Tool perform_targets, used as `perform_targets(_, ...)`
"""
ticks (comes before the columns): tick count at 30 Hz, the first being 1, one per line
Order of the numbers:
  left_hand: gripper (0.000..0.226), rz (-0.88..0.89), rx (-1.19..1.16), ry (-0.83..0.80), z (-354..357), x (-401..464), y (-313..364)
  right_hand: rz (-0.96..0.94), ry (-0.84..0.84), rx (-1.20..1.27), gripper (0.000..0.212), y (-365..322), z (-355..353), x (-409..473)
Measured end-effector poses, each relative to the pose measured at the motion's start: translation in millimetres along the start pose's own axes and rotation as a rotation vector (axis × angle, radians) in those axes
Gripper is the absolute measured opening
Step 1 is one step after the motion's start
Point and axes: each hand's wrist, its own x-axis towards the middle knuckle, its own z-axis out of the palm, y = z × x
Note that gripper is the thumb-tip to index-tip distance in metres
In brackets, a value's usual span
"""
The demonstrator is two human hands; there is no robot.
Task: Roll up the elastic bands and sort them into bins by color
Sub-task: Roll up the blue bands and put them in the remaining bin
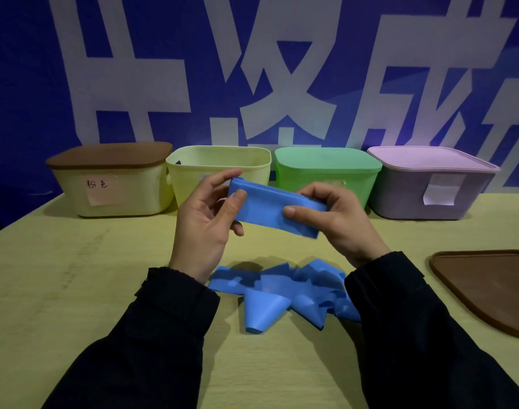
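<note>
A blue elastic band (pixel 267 206), folded flat into a wide strip, is held in the air above the table. My left hand (pixel 206 219) pinches its left end between thumb and fingers. My right hand (pixel 335 215) grips its right end, thumb on the front face. The loose rest of the blue band (pixel 281 293) lies crumpled on the table below, between my forearms. Behind the band stands the open yellow bin (pixel 219 160), without a lid.
Along the wall stand a cream bin with a brown lid and pink label (pixel 110 178), a green lidded bin (pixel 326 169) and a grey bin with a pink lid (pixel 432 184). A loose brown lid (pixel 488 287) lies at the table's right edge.
</note>
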Motion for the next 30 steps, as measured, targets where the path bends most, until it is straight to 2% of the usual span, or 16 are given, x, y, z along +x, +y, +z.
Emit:
perform_targets(3, 0.028, -0.02, -0.068, -0.015, 0.4, 0.0, 0.5, 0.026, 0.098, 0.119, 0.016, 0.5, -0.3, 1.5)
perform_targets(6, 0.038, -0.035, -0.072, -0.033, 1.0, -0.7, 0.9, 0.042, 0.117, 0.184, 0.023, 2.4, -0.3, 2.4)
perform_targets(8, 0.036, -0.041, -0.068, -0.041, 2.2, -1.8, 1.4, 0.045, 0.138, 0.196, 0.026, 4.3, 0.7, 3.3)
perform_targets(11, 0.026, -0.018, -0.02, -0.034, 2.3, -1.7, -2.2, 0.048, 0.159, 0.172, 0.022, 8.0, 3.8, 3.6)
perform_targets(13, 0.029, -0.017, -0.002, -0.04, 2.0, -1.3, -4.4, 0.042, 0.15, 0.16, 0.016, 9.6, 9.0, 2.4)
perform_targets(17, 0.021, -0.027, -0.039, -0.07, 3.1, -3.5, -5.9, 0.03, 0.172, 0.175, 0.014, 13.4, 20.8, 1.0)
perform_targets(21, 0.035, -0.034, -0.001, -0.058, 5.1, -3.8, -4.0, 0.014, 0.204, 0.183, 0.012, 17.7, 21.1, 1.4)
perform_targets(24, 0.029, -0.027, 0.001, -0.033, 5.3, -4.0, -4.4, 0.03, 0.223, 0.221, 0.012, 20.7, 19.0, 1.7)
perform_targets(30, 0.024, -0.05, -0.029, -0.135, 8.1, -5.5, -8.1, 0.091, 0.173, 0.352, 0.031, 28.6, 25.9, 2.2)
